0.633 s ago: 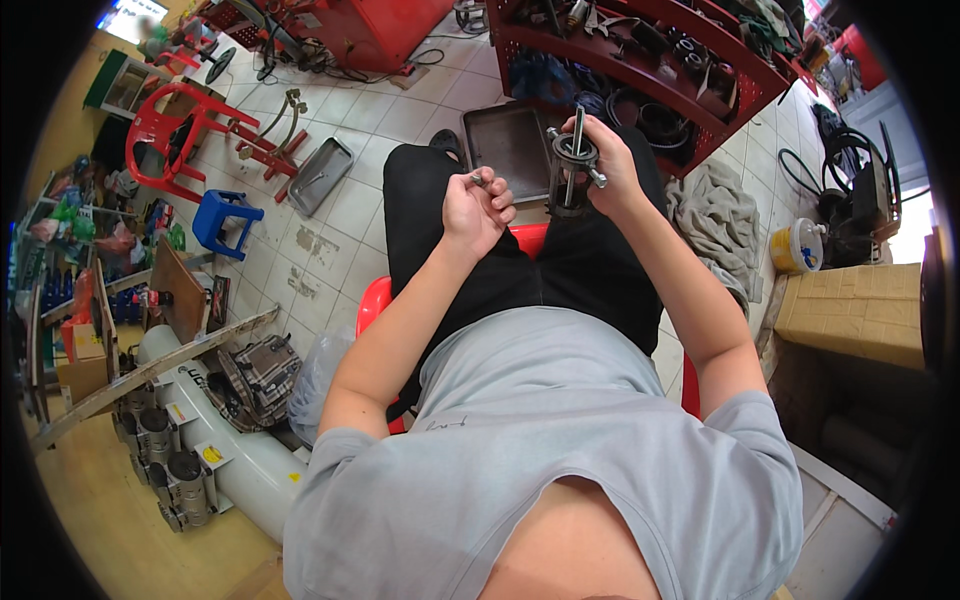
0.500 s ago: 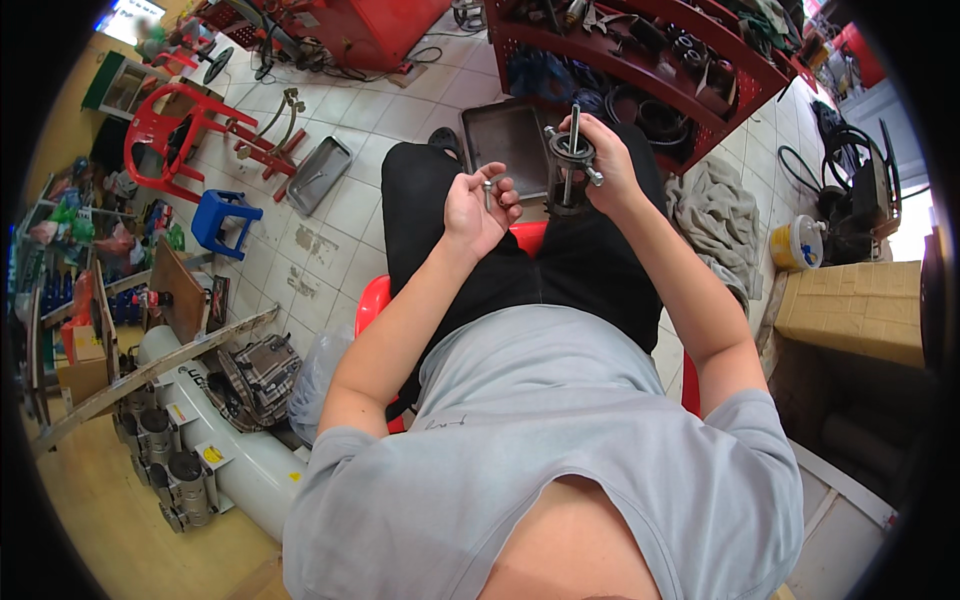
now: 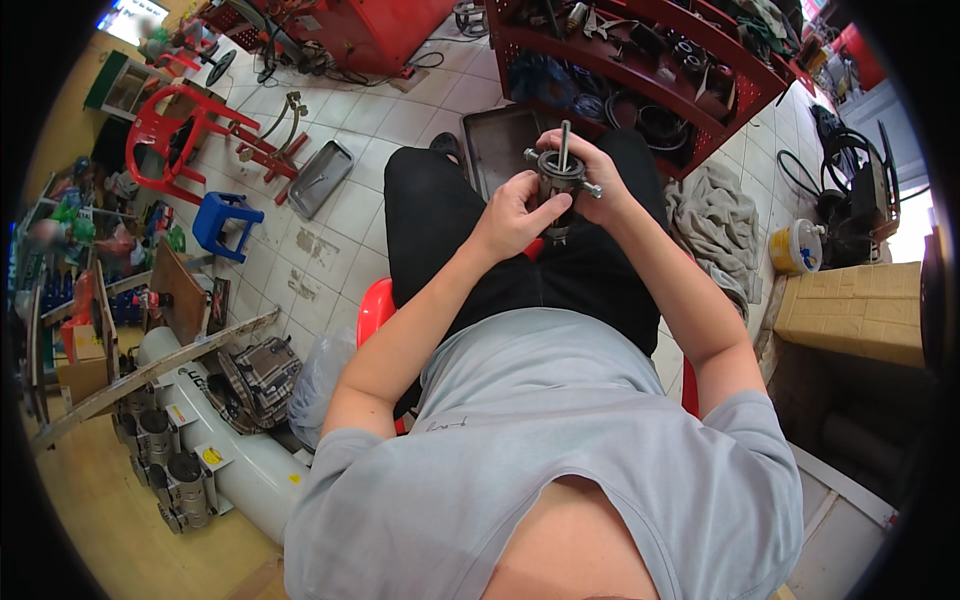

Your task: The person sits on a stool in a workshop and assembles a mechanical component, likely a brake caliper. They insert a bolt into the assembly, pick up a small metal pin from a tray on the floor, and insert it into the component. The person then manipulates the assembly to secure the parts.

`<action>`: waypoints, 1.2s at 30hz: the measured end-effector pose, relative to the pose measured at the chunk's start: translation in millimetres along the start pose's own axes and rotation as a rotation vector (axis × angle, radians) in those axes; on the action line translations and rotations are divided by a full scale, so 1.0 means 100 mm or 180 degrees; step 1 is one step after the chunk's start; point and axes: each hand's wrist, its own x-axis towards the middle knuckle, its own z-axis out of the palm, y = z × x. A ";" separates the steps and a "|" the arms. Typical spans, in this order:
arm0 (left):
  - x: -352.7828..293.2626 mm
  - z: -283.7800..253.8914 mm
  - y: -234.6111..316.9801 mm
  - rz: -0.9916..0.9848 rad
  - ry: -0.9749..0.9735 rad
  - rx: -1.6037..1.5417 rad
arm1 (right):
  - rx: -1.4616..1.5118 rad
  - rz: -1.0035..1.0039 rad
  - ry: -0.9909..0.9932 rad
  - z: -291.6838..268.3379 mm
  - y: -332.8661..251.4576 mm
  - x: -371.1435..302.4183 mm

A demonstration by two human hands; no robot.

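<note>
Above my lap is a dark metal puller-like tool point(image 3: 560, 178) with a round collar, a bright central rod standing up through it and small bolts sticking out at its sides. My right hand point(image 3: 600, 180) is closed around its far right side. Against its near left side is my left hand point(image 3: 513, 217), fingers curled and thumb laid across the lower body, closed on the tool. The small bolt seen earlier in the left hand does not show in these fingers; whether it is tucked inside them I cannot tell.
Beyond my knees lies a grey metal tray point(image 3: 490, 125) on the tiled floor, beside a red tool cart point(image 3: 640, 75) loaded with parts. To the left are a smaller tray point(image 3: 320, 180), a blue stool point(image 3: 225, 222) and a red chair point(image 3: 150, 145). Grey cloth point(image 3: 715, 220) lies at the right.
My left hand has moved right, turned from palm up to palm down, and closed on the tool. The tool has shifted slightly left and nearer in my right hand.
</note>
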 end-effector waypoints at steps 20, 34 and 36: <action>0.35 -0.29 -0.10 -0.1852 0.0699 -0.0591 | -0.1799 0.0098 0.1514 -0.44 0.04 0.24; 0.45 -0.20 -0.17 -0.2299 0.1287 -0.3452 | -0.4159 -0.1639 0.0497 0.17 0.34 -0.09; 0.44 -0.18 -0.10 -0.2293 0.1282 -0.3407 | -0.4804 -0.2231 0.0315 0.10 0.34 -0.06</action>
